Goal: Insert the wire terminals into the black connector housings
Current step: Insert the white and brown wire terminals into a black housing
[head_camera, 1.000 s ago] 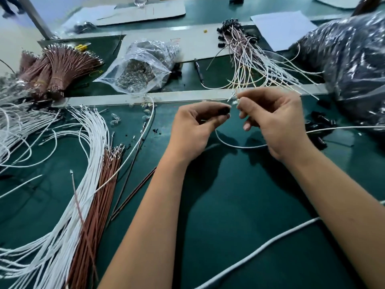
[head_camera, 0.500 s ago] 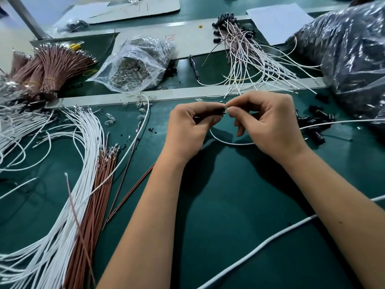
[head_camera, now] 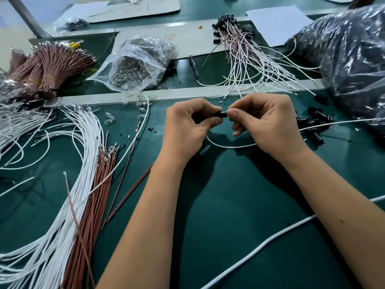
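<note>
Left hand curled, thumb and forefinger pinching black housing — held above green mat. Right hand curled too, fingertips pressed to housing's right end; terminal hidden between them. White wire loops under both hands, trailing right. Loose housings just right of right hand. White wires, brown wires well left of left hand.
</note>
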